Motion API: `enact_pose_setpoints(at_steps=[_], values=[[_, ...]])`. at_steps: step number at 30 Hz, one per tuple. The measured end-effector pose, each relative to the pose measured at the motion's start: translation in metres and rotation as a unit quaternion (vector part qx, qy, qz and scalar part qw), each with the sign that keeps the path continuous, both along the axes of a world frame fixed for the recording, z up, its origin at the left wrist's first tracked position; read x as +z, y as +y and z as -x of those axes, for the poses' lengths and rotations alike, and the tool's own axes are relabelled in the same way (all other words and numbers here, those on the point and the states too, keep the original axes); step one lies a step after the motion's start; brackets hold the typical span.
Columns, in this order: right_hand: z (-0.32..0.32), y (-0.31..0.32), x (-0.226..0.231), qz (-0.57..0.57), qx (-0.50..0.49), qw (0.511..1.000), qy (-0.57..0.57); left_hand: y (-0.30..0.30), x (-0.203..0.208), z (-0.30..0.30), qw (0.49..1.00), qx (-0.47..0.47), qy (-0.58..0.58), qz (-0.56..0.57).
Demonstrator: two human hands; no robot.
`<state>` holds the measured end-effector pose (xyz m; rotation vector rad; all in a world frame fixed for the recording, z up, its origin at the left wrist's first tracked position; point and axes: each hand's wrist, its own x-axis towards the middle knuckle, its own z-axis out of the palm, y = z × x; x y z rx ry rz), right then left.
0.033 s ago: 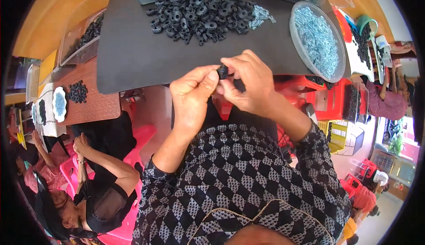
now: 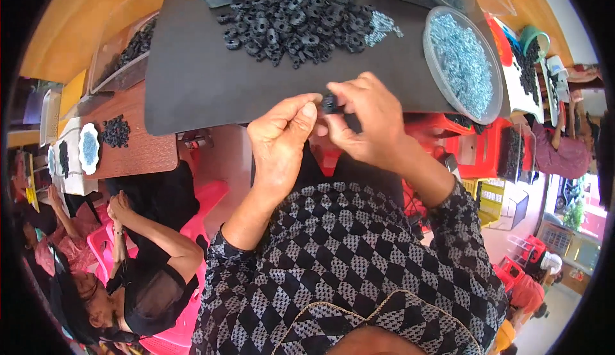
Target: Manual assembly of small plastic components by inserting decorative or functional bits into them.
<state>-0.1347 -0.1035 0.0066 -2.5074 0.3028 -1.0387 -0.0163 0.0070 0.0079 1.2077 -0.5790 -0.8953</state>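
Head view: a dark table (image 2: 198, 95) is bearing black parts (image 2: 298, 25) in a peopled room (image 2: 573, 310); the right hand (image 2: 371, 115) is pinching a black piece (image 2: 330, 104), the left hand (image 2: 280, 134) curling beside it, hold unclear

Indoor room, bright. Dark table (image 2: 211, 86) with rounded corner at top centre; reddish-brown wooden table (image 2: 144, 138) just beside it, left. Orange-tan panels (image 2: 57, 34) at upper left and upper right, whether wall or furniture unclear. Pink plastic chair (image 2: 210, 202) at left. Red plastic seats (image 2: 501, 148) at right, more beyond. Pale floor (image 2: 232, 153). Far right: daylit opening (image 2: 590, 189), door or window unclear, green plant (image 2: 574, 215) there.
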Motion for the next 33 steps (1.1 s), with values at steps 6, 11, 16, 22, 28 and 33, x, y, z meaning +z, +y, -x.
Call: enact_pose_setpoints(at_steps=[6,11,16,22,28,33], values=[[0.023,-0.051,0.044,0.071,-0.145,0.987,0.003,-0.007,-0.005,-0.055,0.860,0.200,-0.469,-0.027],[0.038,-0.117,0.085,0.029,-0.256,0.965,-0.045,-0.025,-0.011,-0.084,0.850,0.219,-0.478,-0.043],[0.043,-0.185,0.116,0.053,-0.296,0.953,-0.035,-0.028,-0.010,-0.097,0.759,0.175,-0.616,-0.117],[0.033,-0.224,0.137,0.027,-0.336,0.941,-0.031,-0.029,-0.014,-0.098,0.733,0.154,-0.655,-0.099],[0.039,-0.248,0.141,0.107,-0.431,0.880,0.167,-0.023,-0.005,-0.099,0.830,0.115,-0.539,-0.091],[0.049,-0.304,0.094,0.309,-0.331,0.890,0.060,-0.022,-0.011,-0.101,0.842,0.096,-0.517,-0.119]])
